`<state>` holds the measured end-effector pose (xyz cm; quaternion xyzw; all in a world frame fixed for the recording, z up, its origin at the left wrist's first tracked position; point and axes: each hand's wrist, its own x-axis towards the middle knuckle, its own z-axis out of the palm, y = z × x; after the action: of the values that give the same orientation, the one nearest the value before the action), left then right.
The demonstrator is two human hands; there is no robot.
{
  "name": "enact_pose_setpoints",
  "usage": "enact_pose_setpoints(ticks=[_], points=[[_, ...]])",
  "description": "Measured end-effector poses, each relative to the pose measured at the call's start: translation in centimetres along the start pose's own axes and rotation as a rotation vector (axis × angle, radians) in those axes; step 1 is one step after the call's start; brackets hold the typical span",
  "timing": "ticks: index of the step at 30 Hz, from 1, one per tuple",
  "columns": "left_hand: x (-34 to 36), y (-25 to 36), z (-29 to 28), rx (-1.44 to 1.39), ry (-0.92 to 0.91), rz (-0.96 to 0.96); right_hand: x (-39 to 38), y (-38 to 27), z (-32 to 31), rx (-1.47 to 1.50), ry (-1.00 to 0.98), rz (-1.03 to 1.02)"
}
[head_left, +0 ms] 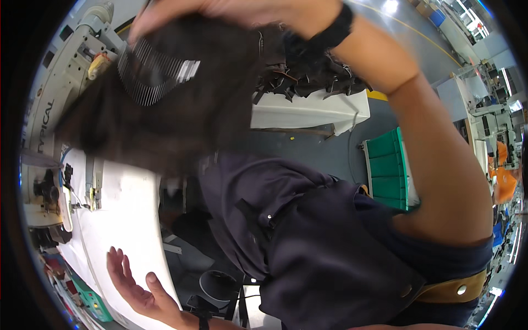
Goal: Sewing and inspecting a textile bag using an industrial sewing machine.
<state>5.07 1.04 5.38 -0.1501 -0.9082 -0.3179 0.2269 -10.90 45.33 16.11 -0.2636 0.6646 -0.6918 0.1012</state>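
Observation:
A dark brown-black cloth piece (pixel 220 104) hangs in front of me at the upper left, smeared by motion. It bears a light pattern of fine lines with a small white patch. My right hand (pixel 286 12), below a black wristband, grips its upper edge; part of the hand runs out of the picture. Low down, my left hand (pixel 137 289) is held up with fingers stretched and thumb apart, holding nothing. It is over the near end of the white worktable (pixel 132 220). The cloth hides part of the table and the sewing machine (pixel 47 104) behind it.
More dark cloth pieces (pixel 313 77) are heaped on a white table (pixel 313 110) farther off. A green crate (pixel 385 168) stands on the floor beside it. A dark apron (pixel 341 253) covers my front. Other machines line the right rim, with an orange thing (pixel 503 184) among them.

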Motion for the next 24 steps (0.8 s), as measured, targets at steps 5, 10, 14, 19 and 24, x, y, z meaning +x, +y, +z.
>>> enact_pose_setpoints(ticks=[5,10,14,19,24], points=[[0.0,-4.5,-1.3,-0.537,-0.387,-0.385,3.9,10.0,12.3,0.303,-0.219,-0.08],[-5.1,-3.8,-4.6,-0.48,-0.406,-0.629,4.4,17.4,19.6,0.573,-0.295,0.102],[-6.7,-0.9,-5.5,-0.31,-0.627,-0.792,2.5,23.1,23.3,0.583,-0.426,0.124],[-7.6,-1.2,-0.4,-0.725,-0.623,-0.788,-0.7,27.4,23.2,0.581,-0.599,0.318],[-7.9,-2.3,2.5,-0.882,-0.925,-0.806,-2.4,28.9,20.3,0.382,-0.622,0.306]])
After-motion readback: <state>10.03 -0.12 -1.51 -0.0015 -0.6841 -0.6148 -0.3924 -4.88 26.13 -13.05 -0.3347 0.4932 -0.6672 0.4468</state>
